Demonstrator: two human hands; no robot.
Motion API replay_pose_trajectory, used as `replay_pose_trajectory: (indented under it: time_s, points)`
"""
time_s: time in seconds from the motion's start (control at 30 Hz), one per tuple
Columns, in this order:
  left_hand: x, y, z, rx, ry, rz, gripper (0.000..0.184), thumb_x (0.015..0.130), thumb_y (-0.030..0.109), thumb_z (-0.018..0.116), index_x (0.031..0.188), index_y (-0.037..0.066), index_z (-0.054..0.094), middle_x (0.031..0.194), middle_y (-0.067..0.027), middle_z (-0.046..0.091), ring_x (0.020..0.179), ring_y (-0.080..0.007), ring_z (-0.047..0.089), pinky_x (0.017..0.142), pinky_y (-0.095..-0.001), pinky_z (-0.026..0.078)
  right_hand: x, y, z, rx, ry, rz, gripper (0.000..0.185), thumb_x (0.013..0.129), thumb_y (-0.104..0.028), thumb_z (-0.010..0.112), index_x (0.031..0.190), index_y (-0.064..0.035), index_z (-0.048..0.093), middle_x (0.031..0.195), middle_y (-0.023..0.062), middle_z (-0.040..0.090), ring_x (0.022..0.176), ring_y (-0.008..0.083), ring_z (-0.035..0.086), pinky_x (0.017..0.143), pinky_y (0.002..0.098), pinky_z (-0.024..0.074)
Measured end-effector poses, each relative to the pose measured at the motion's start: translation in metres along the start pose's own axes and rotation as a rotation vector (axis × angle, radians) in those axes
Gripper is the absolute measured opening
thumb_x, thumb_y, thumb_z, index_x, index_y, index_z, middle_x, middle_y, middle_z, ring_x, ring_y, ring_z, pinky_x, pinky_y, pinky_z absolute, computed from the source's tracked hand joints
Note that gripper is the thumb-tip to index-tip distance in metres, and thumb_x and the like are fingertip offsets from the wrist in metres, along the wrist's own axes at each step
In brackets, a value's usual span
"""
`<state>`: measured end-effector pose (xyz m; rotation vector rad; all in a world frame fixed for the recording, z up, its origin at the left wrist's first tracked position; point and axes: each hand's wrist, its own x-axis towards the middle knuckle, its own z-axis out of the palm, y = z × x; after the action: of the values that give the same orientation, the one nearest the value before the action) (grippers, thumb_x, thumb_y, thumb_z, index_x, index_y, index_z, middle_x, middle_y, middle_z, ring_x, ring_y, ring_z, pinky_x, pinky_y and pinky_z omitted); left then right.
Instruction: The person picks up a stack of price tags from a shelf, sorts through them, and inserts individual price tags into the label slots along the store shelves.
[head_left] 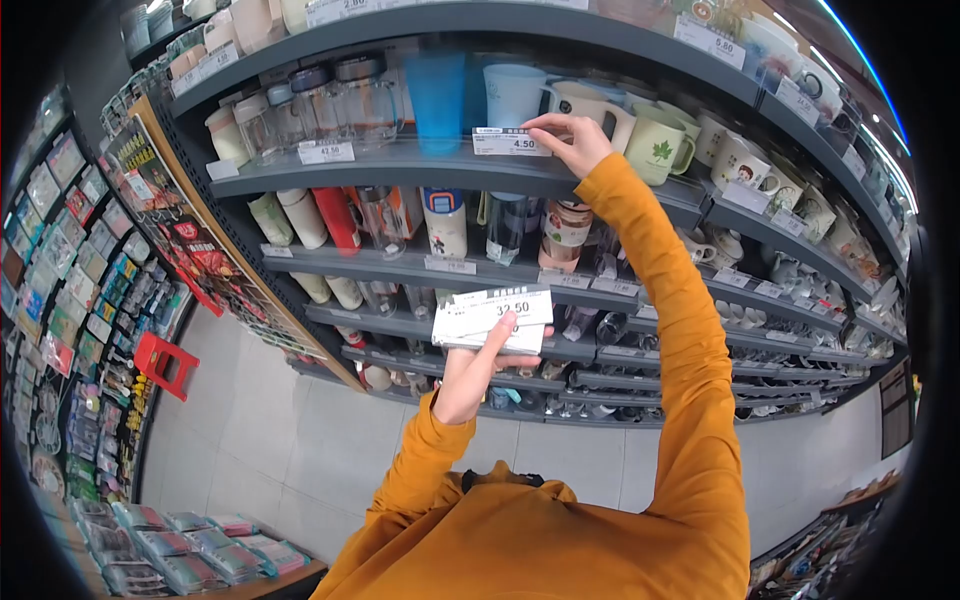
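Observation:
In my left hand (468, 380) is a stack of white price tags (480, 318), my thumb pressed over the top one, which reads 32.50. My right hand (575, 140) reaches up to the shelf (370, 165) and pinches the right end of a price tag (500, 143) marked 4.50. That tag is at the shelf's front edge, below a light blue mug (515, 95). A tall blue cup (435, 95) stands left of it. Just behind my right hand are a cream mug (585, 100) and a green mug with a leaf print (655, 150).
Glass jars (365, 100) stand farther left on the same shelf. Lower shelves hold bottles and tumblers (445, 225). A red plastic stool (167, 366) is on the floor at the left. Packaged goods (185, 545) lie on a low display at the lower left.

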<state>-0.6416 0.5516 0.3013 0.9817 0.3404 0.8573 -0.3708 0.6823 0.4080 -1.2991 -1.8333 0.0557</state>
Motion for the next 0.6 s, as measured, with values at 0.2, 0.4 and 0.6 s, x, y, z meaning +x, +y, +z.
replay_pose_trajectory:
  time_s: [0.2, 0.4, 0.6]
  points:
    - [0.006, 0.002, 0.009, 0.019, -0.031, 0.038, 0.031, 0.098, 0.016, 0.048, 0.122, -0.004, 0.051, 0.111, -0.0152, 0.063, 0.100, -0.0245, 0.065, 0.069, -0.0291, 0.058, -0.022, -0.028, 0.006, -0.355, 0.158, -0.248, 0.019, 0.087, -0.019, 0.062, 0.097, -0.0043, 0.068, 0.096, 0.0120, 0.065, 0.091, 0.0266, 0.063, 0.082, 0.0333, 0.0489]
    - [0.011, -0.001, 0.018, 0.069, -0.003, 0.010, 0.031, 0.098, 0.016, 0.049, 0.122, -0.005, 0.051, 0.110, -0.0152, 0.063, 0.095, -0.0235, 0.067, 0.066, -0.0272, 0.059, -0.099, -0.091, 0.004, 0.112, 0.050, -0.169, 0.018, 0.086, -0.013, 0.063, 0.095, 0.0026, 0.066, 0.094, 0.0138, 0.065, 0.088, 0.0259, 0.063, 0.082, 0.0330, 0.0479]
    - [0.017, -0.003, 0.032, 0.071, 0.046, -0.056, 0.032, 0.097, 0.015, 0.050, 0.124, -0.004, 0.050, 0.110, -0.0134, 0.063, 0.095, -0.0236, 0.067, 0.066, -0.0280, 0.059, -0.141, -0.098, -0.015, 0.309, -0.130, -0.027, 0.018, 0.084, -0.008, 0.063, 0.099, 0.0015, 0.067, 0.092, 0.0122, 0.066, 0.084, 0.0179, 0.063, 0.077, 0.0280, 0.0484]
